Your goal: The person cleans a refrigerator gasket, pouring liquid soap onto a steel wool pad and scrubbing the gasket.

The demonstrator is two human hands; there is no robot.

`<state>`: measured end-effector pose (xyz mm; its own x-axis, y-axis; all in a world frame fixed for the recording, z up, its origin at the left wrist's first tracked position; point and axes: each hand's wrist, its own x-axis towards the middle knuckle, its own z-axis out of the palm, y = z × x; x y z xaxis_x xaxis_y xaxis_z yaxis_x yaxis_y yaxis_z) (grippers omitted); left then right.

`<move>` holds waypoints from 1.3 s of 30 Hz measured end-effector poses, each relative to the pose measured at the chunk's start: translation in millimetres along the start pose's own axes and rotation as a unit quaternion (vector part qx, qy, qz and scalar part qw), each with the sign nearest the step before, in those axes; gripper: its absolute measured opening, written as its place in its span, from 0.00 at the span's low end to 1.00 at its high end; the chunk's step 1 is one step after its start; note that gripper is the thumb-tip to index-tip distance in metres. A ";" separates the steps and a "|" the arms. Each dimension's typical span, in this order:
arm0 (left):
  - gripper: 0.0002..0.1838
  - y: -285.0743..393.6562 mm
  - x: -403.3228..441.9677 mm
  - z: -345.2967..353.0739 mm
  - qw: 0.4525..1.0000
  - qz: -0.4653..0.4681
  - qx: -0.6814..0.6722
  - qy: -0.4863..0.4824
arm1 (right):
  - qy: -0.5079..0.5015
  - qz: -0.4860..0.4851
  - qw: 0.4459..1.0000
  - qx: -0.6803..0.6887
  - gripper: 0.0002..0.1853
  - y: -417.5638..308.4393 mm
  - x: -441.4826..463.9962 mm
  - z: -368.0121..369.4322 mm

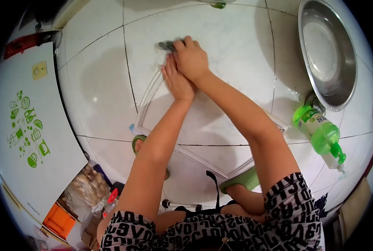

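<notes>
A white rectangular frame lies on the tiled floor in front of me, its far corner under my hands. My right hand is closed on a dark grey scrubbing pad, which sticks out to the left of its fingers. Just below it, my left hand lies at the frame's far corner with its fingers stretched out, touching my right hand. Part of the frame is hidden behind my forearms.
A metal basin stands at the upper right, with a green soap bottle below it. A white cabinet door with green prints is on the left. Near it lies a bag of brown items and an orange container.
</notes>
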<state>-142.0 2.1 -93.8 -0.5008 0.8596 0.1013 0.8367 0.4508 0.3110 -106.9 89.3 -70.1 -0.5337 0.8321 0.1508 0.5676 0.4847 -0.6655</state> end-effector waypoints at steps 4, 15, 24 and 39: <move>0.32 0.1 3.5 -1.9 1.000 0.005 0.009 -0.010 | -0.057 -0.083 0.994 -0.034 0.12 28.2 -39.2 -34.9; 0.33 -11.7 4.1 1.3 0.999 0.026 0.024 0.014 | -0.013 0.006 0.998 -0.068 0.08 5.0 -36.4 -17.0; 0.30 3.1 5.3 -1.1 0.998 0.037 0.052 -0.008 | -0.118 -0.077 0.989 -0.049 0.13 40.6 -125.0 -75.1; 0.28 -28.6 66.5 11.6 0.992 0.042 0.107 0.048 | -0.125 -0.135 0.981 -0.058 0.08 37.3 -132.4 -65.5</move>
<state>-196.7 49.2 -107.0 -0.4371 0.8743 0.2111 0.8994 0.4275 0.0916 25.9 14.9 -67.0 -0.8033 0.5842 0.1155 0.4444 0.7172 -0.5368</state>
